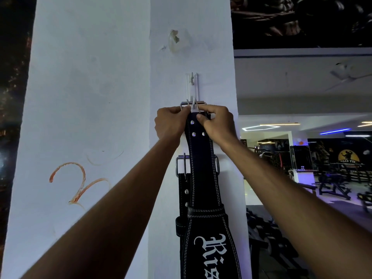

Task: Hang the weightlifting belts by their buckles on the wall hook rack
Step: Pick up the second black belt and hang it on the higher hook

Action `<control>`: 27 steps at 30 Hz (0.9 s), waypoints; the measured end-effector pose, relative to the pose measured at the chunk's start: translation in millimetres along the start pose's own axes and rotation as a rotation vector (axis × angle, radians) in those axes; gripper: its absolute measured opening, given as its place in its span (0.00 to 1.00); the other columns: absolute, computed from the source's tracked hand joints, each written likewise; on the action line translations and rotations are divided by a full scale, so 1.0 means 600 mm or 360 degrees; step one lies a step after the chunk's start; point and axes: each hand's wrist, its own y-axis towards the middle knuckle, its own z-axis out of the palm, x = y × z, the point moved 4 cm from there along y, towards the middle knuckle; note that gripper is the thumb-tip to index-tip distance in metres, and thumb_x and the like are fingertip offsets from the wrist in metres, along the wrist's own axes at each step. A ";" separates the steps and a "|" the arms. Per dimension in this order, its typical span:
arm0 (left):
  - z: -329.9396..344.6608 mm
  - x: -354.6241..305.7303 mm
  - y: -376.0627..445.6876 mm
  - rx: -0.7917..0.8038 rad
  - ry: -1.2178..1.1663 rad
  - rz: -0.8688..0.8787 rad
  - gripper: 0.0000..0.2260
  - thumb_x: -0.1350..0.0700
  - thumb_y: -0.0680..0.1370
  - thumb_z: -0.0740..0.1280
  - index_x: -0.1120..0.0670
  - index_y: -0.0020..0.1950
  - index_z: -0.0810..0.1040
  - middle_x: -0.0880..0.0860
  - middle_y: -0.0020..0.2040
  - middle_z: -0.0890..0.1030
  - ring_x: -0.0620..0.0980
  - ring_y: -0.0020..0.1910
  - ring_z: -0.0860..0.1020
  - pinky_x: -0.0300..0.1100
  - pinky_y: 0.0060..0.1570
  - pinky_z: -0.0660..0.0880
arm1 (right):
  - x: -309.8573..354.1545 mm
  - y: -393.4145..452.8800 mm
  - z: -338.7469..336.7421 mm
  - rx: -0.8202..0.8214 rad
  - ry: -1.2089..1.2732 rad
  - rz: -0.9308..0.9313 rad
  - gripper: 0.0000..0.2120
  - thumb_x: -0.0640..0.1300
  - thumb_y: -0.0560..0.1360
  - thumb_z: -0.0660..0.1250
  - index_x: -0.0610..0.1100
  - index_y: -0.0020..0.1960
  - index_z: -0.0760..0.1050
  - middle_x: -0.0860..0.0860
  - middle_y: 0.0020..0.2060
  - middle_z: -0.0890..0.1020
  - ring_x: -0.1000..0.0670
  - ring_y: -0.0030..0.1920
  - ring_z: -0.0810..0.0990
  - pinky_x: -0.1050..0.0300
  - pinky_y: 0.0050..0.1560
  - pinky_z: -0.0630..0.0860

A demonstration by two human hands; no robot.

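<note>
A black weightlifting belt [202,168] with white stitching and white lettering hangs down the white pillar. Its steel buckle [192,104] sits over the middle hook of a white wall hook rack [192,85]. My left hand [171,122] pinches the buckle's left side and the belt's top. My right hand [216,122] grips the belt's top on the right, thumb pressed on the leather. Behind it a second black belt [183,190] hangs lower by its own buckle [181,164]. The rack's top hook is bare.
The white pillar [90,117] carries an orange scrawl at lower left and a chipped patch above the rack. To the right lies a dim gym floor with benches [334,188] and a dumbbell rack [267,234].
</note>
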 end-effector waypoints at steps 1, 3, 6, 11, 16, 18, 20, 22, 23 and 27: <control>0.001 0.002 -0.001 0.0010 -0.0015 0.0005 0.11 0.45 0.73 0.72 0.52 0.42 0.88 0.52 0.37 0.87 0.47 0.34 0.79 0.41 0.39 0.74 | 0.000 -0.002 0.000 -0.0005 0.0000 -0.0010 0.16 0.44 0.75 0.71 0.50 0.63 0.80 0.52 0.60 0.83 0.49 0.59 0.81 0.52 0.63 0.76; 0.000 0.006 -0.003 0.0049 -0.0071 0.0028 0.12 0.44 0.73 0.71 0.52 0.42 0.88 0.54 0.38 0.87 0.48 0.35 0.79 0.43 0.44 0.77 | 0.000 -0.006 0.000 -0.0016 0.0008 -0.0014 0.18 0.44 0.75 0.71 0.49 0.65 0.79 0.51 0.61 0.82 0.49 0.60 0.81 0.52 0.64 0.76; -0.001 0.017 0.000 0.0125 -0.0122 0.0063 0.17 0.39 0.72 0.70 0.52 0.44 0.87 0.53 0.35 0.85 0.52 0.38 0.82 0.55 0.55 0.83 | 0.002 -0.011 -0.001 -0.0041 -0.0014 -0.0038 0.21 0.42 0.74 0.71 0.47 0.67 0.77 0.51 0.61 0.82 0.49 0.58 0.81 0.52 0.63 0.77; -0.006 0.029 -0.006 0.0211 -0.0193 0.0078 0.16 0.38 0.70 0.72 0.45 0.50 0.89 0.47 0.46 0.89 0.49 0.52 0.87 0.56 0.59 0.81 | 0.001 -0.019 -0.002 -0.0053 -0.0023 -0.0067 0.22 0.43 0.74 0.72 0.46 0.67 0.77 0.50 0.60 0.83 0.48 0.55 0.83 0.49 0.60 0.79; -0.013 0.027 -0.013 0.0236 -0.0235 0.0081 0.16 0.44 0.73 0.74 0.51 0.55 0.88 0.50 0.49 0.89 0.49 0.51 0.87 0.55 0.58 0.83 | -0.003 -0.026 -0.004 -0.0006 0.0020 -0.0095 0.23 0.41 0.74 0.73 0.44 0.68 0.76 0.47 0.57 0.84 0.48 0.48 0.85 0.48 0.55 0.82; -0.018 0.027 -0.016 0.0224 -0.0243 0.0077 0.18 0.46 0.73 0.75 0.54 0.59 0.86 0.52 0.52 0.89 0.50 0.52 0.87 0.54 0.58 0.83 | -0.001 -0.031 -0.006 0.0012 0.0022 -0.0091 0.23 0.42 0.74 0.73 0.45 0.69 0.75 0.46 0.55 0.85 0.46 0.48 0.85 0.48 0.55 0.81; -0.027 0.030 -0.026 0.0200 -0.0259 0.0017 0.23 0.46 0.73 0.77 0.56 0.64 0.83 0.54 0.57 0.86 0.50 0.54 0.86 0.53 0.59 0.83 | 0.000 -0.042 -0.007 0.0033 0.0053 -0.0109 0.24 0.42 0.74 0.72 0.46 0.69 0.74 0.49 0.54 0.85 0.48 0.49 0.85 0.54 0.54 0.82; -0.040 0.031 -0.038 0.0172 -0.0203 -0.0009 0.26 0.44 0.73 0.77 0.55 0.67 0.81 0.55 0.60 0.84 0.51 0.56 0.84 0.53 0.61 0.81 | 0.008 -0.058 -0.012 0.0036 0.0080 -0.0156 0.23 0.39 0.75 0.71 0.44 0.69 0.74 0.55 0.55 0.82 0.57 0.49 0.83 0.70 0.51 0.78; -0.048 0.031 -0.048 0.0154 -0.0122 -0.0008 0.26 0.43 0.73 0.76 0.54 0.67 0.81 0.54 0.61 0.84 0.50 0.56 0.84 0.52 0.63 0.80 | 0.015 -0.067 -0.015 0.0009 0.0033 -0.0191 0.22 0.37 0.75 0.70 0.43 0.69 0.74 0.55 0.56 0.81 0.60 0.50 0.81 0.74 0.51 0.76; -0.086 0.041 -0.081 0.0064 0.0035 0.0026 0.19 0.47 0.78 0.72 0.53 0.66 0.82 0.51 0.63 0.85 0.44 0.52 0.82 0.47 0.67 0.76 | 0.029 -0.103 -0.031 -0.0209 -0.0229 -0.0236 0.18 0.37 0.76 0.68 0.46 0.66 0.77 0.51 0.60 0.82 0.52 0.55 0.82 0.54 0.58 0.79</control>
